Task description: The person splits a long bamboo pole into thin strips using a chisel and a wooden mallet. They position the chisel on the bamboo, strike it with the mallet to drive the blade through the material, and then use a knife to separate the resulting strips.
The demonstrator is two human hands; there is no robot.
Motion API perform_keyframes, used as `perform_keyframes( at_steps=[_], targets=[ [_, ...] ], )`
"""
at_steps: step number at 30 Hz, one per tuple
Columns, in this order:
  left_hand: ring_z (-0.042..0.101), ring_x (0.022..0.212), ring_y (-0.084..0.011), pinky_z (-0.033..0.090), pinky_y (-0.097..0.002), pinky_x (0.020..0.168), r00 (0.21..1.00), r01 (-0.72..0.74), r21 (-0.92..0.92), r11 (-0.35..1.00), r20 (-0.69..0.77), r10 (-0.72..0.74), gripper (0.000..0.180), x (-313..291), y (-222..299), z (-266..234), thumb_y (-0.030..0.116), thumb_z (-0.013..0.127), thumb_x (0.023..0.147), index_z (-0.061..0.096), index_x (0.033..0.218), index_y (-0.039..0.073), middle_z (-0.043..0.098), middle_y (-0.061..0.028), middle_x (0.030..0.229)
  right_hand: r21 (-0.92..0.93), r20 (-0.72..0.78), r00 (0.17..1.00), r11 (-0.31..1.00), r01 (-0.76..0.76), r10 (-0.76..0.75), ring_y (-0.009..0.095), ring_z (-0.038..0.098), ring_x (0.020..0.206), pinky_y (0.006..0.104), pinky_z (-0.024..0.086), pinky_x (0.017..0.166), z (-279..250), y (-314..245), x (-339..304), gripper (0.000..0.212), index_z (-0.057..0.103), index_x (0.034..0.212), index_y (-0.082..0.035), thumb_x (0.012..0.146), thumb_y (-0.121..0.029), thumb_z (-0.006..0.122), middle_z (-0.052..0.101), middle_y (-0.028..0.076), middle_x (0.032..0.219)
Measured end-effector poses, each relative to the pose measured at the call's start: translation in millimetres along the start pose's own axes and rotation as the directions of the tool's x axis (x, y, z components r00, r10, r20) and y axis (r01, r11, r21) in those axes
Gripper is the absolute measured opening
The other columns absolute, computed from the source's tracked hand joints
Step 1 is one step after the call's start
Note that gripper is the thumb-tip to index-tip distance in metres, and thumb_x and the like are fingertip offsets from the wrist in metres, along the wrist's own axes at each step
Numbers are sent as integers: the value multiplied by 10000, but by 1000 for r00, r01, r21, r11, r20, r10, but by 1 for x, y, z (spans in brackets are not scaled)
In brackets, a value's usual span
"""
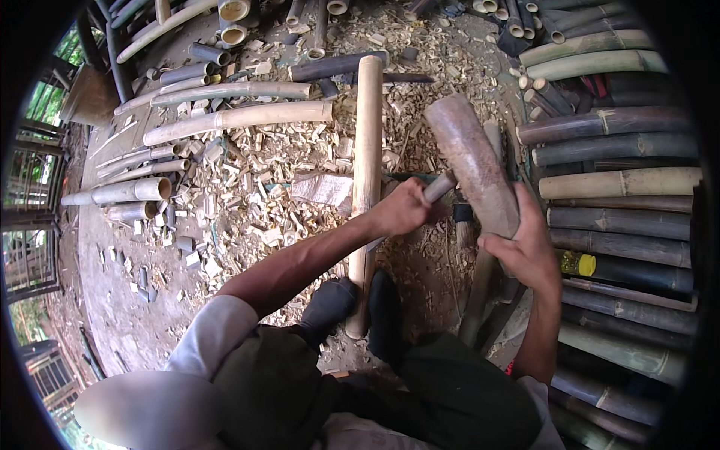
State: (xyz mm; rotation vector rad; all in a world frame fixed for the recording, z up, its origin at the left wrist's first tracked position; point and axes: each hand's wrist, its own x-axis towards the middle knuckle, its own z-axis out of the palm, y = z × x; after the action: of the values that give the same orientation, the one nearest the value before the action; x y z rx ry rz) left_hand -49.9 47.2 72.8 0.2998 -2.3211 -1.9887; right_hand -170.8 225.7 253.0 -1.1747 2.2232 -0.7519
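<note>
My left hand (406, 208) is closed round the grey handle of a chisel (439, 187). A thin grey strip, apparently its blade, shows below my wrist against a pale bamboo pole (367, 142). That pole runs away from me, its near end between my dark-clad feet (384, 319). My right hand (521, 247) grips the near end of a thick, worn wooden club (472, 161). The club's side is at or very near the chisel handle's end; I cannot tell whether they touch.
Wood chips (255, 165) cover the ground ahead and left. Cut bamboo lengths (240, 122) lie among them. Bamboo poles (615, 217) form a slatted stack at the right, with a yellow-capped container (577, 262) on it. A brush-like object (463, 225) lies beyond my right hand.
</note>
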Motion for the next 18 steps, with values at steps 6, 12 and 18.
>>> perform_keyframes(
  at_steps=[6, 12, 18],
  targets=[
    [705, 681, -271, 581, -371, 570, 866, 464, 163, 871, -289, -408, 327, 45, -15, -13, 286, 644, 980, 686, 954, -37, 701, -191, 801, 633, -131, 970, 770, -78, 205, 188, 644, 883, 339, 546, 774, 11, -1, -10, 639, 496, 1363, 5, 775, -90, 726, 647, 101, 1087],
    [635, 569, -305, 507, -423, 500, 940, -298, 369, 880, 271, 205, 313, -38, -4, 43, 340, 670, 870, 694, 742, 56, 630, -151, 615, 665, -254, 922, 745, -53, 292, 177, 630, 765, 325, 535, 652, 24, 30, -23, 659, 471, 1398, 11, 790, -68, 713, 639, 110, 1015],
    [713, 778, -213, 592, -380, 680, 897, -441, -203, 874, -68, 437, 161, -95, 83, -4, 229, 718, 843, 706, 888, 75, 714, -115, 809, 683, -146, 909, 705, -192, 389, 191, 618, 1037, 322, 502, 908, 30, 18, -30, 705, 468, 1424, 20, 770, -62, 720, 625, 118, 1195]
  ],
)
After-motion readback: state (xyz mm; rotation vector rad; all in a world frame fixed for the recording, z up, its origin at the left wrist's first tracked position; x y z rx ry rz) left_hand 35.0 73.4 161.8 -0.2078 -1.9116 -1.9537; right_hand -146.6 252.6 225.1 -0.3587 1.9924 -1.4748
